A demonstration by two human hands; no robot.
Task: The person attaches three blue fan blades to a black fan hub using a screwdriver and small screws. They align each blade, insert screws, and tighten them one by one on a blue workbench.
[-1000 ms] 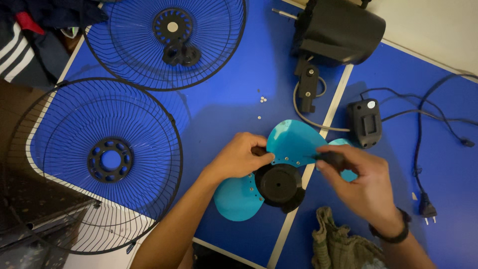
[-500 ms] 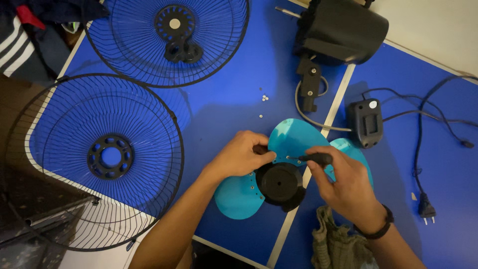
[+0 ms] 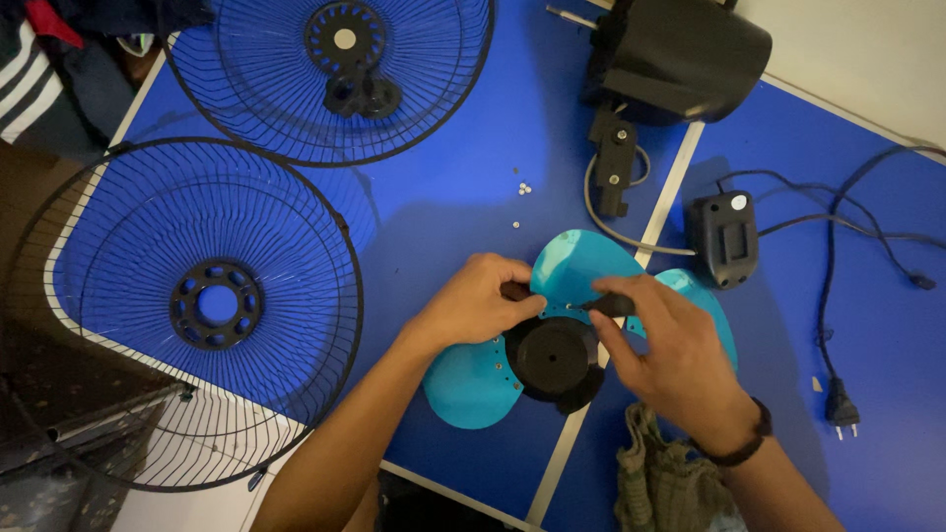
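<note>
A teal three-bladed fan blade (image 3: 576,266) with a black round hub (image 3: 552,357) lies on the blue table (image 3: 443,177). My left hand (image 3: 478,300) pinches the hub's upper left rim where it meets a blade. My right hand (image 3: 665,345) grips a small black tool handle (image 3: 613,305) laid against the hub's top edge. Both hands cover part of the blades.
Two black wire fan guards lie at left, one (image 3: 187,296) overhanging the table edge, another (image 3: 330,69) at the back. A black motor housing (image 3: 680,54), a switch box (image 3: 724,236) with cable and plug (image 3: 840,404), small white screws (image 3: 522,189) and an olive cloth (image 3: 670,473) lie around.
My right hand has slid left, bringing the black tool over the hub's top edge. My left hand keeps its hold on the hub.
</note>
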